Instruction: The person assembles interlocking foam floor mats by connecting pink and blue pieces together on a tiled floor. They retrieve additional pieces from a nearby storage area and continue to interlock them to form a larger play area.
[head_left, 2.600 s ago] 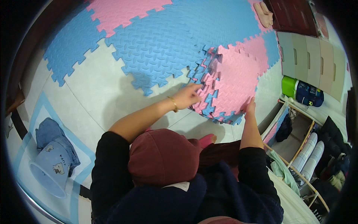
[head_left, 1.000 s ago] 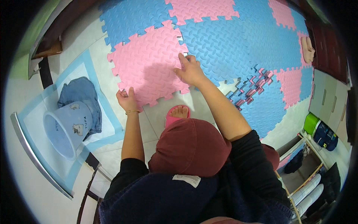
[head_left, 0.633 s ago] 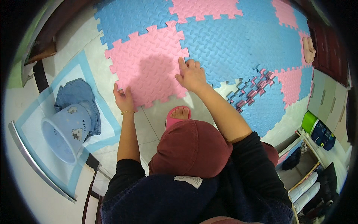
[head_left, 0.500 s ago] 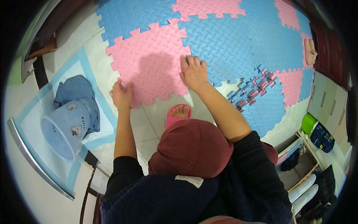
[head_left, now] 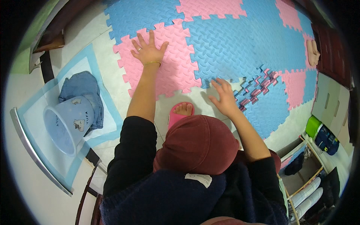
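Observation:
My left hand [head_left: 149,51] lies with fingers spread on a pink foam puzzle mat tile [head_left: 174,75], near its far edge. That tile meets a blue foam tile [head_left: 144,17] along its far side and another blue foam tile [head_left: 221,41] along its right side. My right hand [head_left: 225,97] is off the pink tile, fingers apart and holding nothing, close to the near edge of the right blue tile. Beside it, at the right, sits a heap of pink and blue edge strips [head_left: 258,88], partly on a blue tile.
At the left, a light blue bucket [head_left: 62,125] lies tipped beside folded denim [head_left: 80,88] on a blue-bordered pad [head_left: 41,146]. A pink slipper [head_left: 173,119] is on my foot. Lower right stands a rack [head_left: 288,197]; beige shoes [head_left: 312,54] rest at the far right.
My left hand has moved from the pink tile's left near corner up onto its far part, fingers spreading. My right hand has left the tile's right edge and come nearer and rightward.

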`<move>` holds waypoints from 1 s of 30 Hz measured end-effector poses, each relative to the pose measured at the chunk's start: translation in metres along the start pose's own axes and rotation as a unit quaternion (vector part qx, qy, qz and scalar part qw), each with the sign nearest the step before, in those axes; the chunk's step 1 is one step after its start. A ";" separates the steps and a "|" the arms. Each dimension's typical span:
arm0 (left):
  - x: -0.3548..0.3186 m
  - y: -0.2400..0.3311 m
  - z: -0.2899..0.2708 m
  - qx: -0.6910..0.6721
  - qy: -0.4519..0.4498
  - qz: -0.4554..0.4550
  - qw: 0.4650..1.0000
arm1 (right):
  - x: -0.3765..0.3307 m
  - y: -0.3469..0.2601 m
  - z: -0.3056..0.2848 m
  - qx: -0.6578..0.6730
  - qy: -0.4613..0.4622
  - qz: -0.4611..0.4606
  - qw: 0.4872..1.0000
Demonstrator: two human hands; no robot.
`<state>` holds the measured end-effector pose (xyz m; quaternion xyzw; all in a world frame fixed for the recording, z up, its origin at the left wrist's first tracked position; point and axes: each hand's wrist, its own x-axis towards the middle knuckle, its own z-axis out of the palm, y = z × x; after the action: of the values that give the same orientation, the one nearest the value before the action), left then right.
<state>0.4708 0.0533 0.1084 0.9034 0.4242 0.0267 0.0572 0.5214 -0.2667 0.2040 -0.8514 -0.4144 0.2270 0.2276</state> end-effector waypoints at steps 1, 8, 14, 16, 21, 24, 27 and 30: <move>-0.003 0.003 0.010 0.021 0.014 -0.001 1.000 | -0.013 0.004 -0.008 0.008 0.014 0.016 1.000; 0.023 0.000 -0.030 0.026 -0.103 0.076 0.991 | -0.042 0.027 -0.085 0.046 0.116 0.102 0.987; 0.019 0.018 -0.028 0.054 -0.129 0.055 0.989 | -0.065 0.048 -0.120 0.103 0.188 0.172 0.961; -0.006 0.032 -0.019 0.064 -0.048 0.127 0.989 | -0.074 0.058 -0.128 0.075 0.196 0.162 0.964; -0.077 0.074 -0.001 0.005 -0.056 0.197 0.979 | -0.131 0.121 -0.135 0.064 0.252 0.264 0.929; -0.044 0.063 -0.007 0.005 -0.100 0.269 0.958 | -0.164 0.154 -0.135 0.077 0.282 0.348 0.891; 0.003 0.040 0.007 -0.247 -0.055 0.233 0.939 | -0.211 0.205 -0.132 0.059 0.329 0.397 0.855; 0.007 -0.009 -0.001 -0.002 -0.051 0.076 0.996 | -0.207 0.197 -0.125 0.155 0.364 0.458 0.796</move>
<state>0.4680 0.0643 0.1080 0.9330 0.3508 -0.0141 0.0788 0.5973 -0.5678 0.2306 -0.9151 0.1778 0.0392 0.3598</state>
